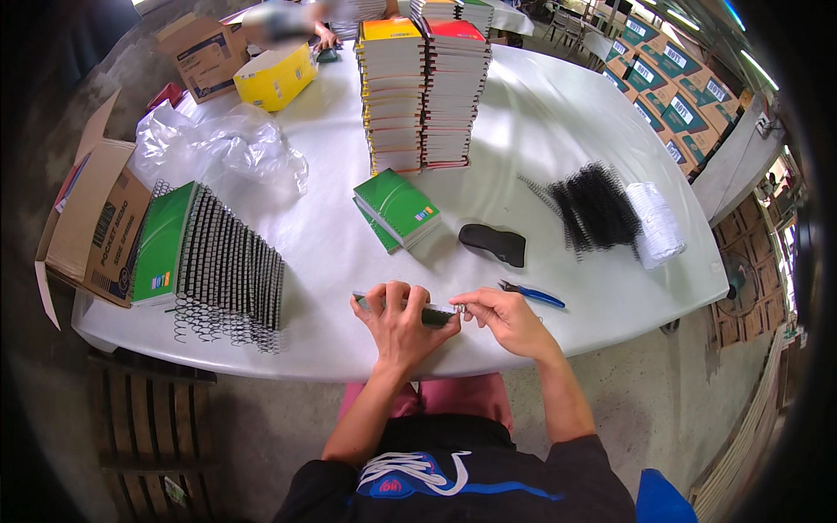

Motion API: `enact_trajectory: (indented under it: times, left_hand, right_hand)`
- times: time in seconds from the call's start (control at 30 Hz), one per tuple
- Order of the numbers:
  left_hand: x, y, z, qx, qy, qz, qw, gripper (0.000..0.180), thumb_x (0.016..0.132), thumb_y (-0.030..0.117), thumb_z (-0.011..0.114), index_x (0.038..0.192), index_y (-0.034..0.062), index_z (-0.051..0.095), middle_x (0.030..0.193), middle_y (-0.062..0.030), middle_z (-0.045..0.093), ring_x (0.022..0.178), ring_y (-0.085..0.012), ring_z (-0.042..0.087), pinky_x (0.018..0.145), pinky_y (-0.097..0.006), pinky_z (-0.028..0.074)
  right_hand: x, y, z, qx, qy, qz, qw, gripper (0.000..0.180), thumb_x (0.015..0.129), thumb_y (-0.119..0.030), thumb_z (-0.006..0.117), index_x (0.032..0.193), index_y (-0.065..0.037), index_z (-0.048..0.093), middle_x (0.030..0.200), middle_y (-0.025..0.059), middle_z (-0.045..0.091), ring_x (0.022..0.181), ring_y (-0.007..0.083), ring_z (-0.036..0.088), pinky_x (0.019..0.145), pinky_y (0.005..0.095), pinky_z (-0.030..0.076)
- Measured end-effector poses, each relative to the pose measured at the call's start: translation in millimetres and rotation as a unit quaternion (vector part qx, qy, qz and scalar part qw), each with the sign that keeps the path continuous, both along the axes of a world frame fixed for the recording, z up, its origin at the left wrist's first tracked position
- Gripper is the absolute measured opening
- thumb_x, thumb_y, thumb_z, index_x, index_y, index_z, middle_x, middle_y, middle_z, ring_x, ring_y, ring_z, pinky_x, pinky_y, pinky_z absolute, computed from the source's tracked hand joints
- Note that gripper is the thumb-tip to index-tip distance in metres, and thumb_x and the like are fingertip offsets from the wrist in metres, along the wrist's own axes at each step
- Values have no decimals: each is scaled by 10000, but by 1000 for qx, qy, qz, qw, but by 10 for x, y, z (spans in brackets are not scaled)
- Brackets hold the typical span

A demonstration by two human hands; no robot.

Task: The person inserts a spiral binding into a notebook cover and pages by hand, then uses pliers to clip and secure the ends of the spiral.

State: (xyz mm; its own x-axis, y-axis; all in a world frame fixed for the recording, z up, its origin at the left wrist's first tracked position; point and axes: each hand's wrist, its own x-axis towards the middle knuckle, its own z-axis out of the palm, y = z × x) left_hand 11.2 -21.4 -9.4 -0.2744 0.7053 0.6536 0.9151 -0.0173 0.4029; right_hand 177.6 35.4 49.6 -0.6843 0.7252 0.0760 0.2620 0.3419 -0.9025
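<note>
Gripping a green notebook point(410, 307) near the table point(558, 113) edge — left hand point(403, 321) fingers clamp it, right hand point(506, 318) fingers pinch its spiral.

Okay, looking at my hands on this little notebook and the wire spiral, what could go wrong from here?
1. The left hand pins the small notebook close to the table edge; a slip could push it off.
2. The right hand pinches the spiral end; the bare wire tip might prick a finger or skip a hole.
3. The blue-handled pliers lie right beside the right wrist and could be knocked away.
</note>
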Motion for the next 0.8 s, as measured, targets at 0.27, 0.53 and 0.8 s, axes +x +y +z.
enact_trajectory:
  times: [0.27, 0.53, 0.8]
  left_hand:
    - [27, 4, 78, -15, 5, 18, 1000, 500, 471, 400, 794, 800, 161, 504, 907, -24, 438, 963, -258, 395, 862, -528, 261]
    - [3, -17, 119, -71, 15, 11, 997, 574, 497, 490, 811, 881, 163, 539, 941, -30, 455, 1000, -261, 405, 903, -583, 245]
    - [-236, -112, 30, -47, 97, -80, 991, 612, 574, 487, 792, 1058, 174, 587, 947, -48, 462, 984, -272, 423, 954, -582, 251]
  right_hand:
    - [-43, 50, -125, 87, 27, 36, 995, 247, 924, -32, 464, 1108, -40, 627, 802, 79, 594, 659, 129, 538, 620, 261, 451]
    - [-64, 36, 215, 6, -78, 0, 997, 237, 925, -117, 520, 1142, -32, 566, 787, 124, 600, 681, 241, 593, 646, 347, 468]
    - [133, 127, 12, 78, -69, 34, 994, 269, 894, -220, 577, 1111, -59, 579, 779, 130, 622, 711, 232, 612, 651, 353, 475]
